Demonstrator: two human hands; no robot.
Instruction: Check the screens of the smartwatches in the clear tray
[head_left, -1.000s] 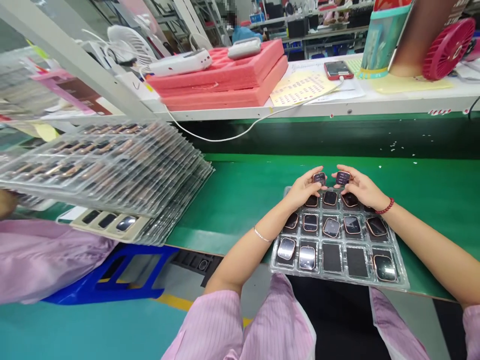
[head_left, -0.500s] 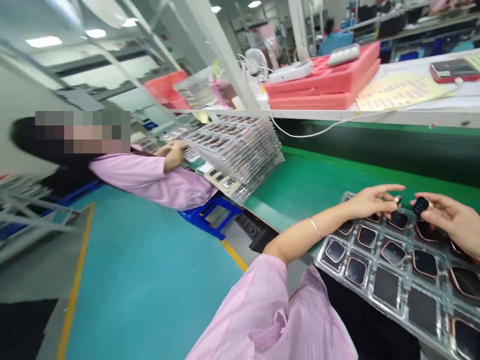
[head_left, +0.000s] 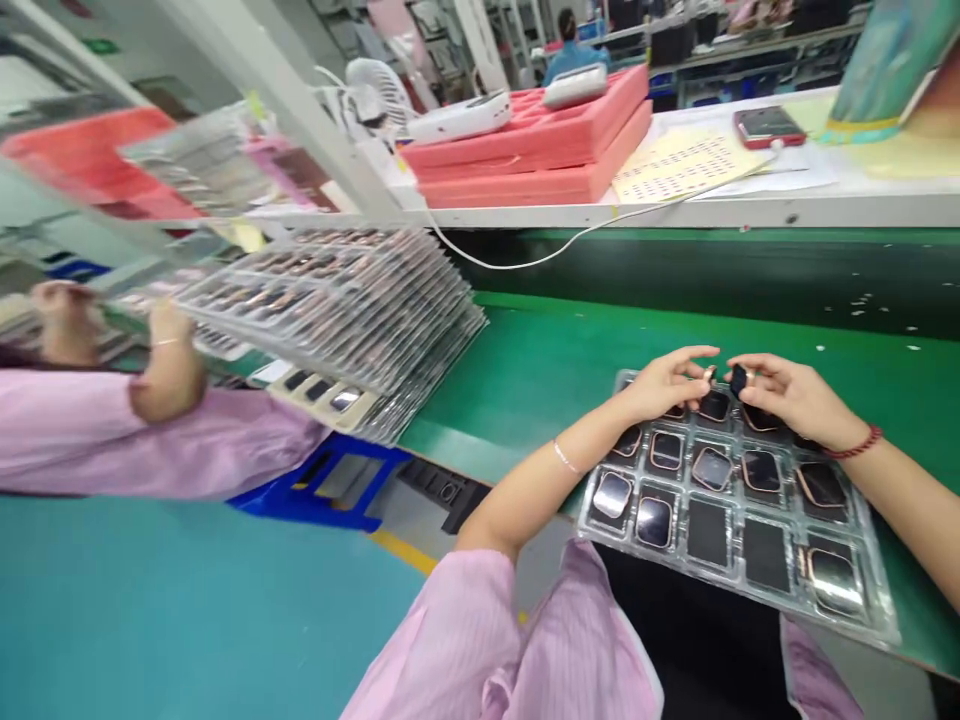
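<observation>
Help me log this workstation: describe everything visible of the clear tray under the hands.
The clear tray looks like glossy plastic, rectangular, moulded into rows of compartments. It lies on the green worktop, near its front edge. Most compartments hold dark, copper-rimmed watch-like pieces; the third and fourth from left in the near row show dark bottoms. The left hand and right hand partly hide its far row; contact is unclear.

The watches (head_left: 739, 380) are black with coppery rims, the worktop (head_left: 540, 350) green, the bracelet (head_left: 857, 446) red.
</observation>
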